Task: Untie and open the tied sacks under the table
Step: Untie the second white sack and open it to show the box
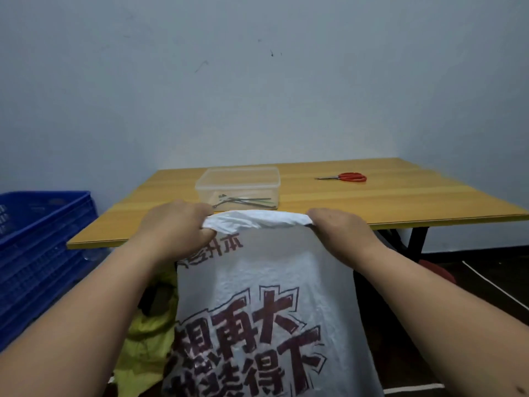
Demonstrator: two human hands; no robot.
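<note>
Sack point(266, 305) of white plastic with dark red print hangs near the counter point(400, 196) edge — left hand point(174, 227) and right hand point(340, 233) each clench its bunched top rim; clear box point(239, 186) and red scissors point(347, 177) lie farther back; blue crate point(37, 253) stands left.

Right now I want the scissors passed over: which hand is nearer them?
Right. The right hand grips the sack's rim just below-left of the red scissors; the left hand grips the rim's far end.
</note>
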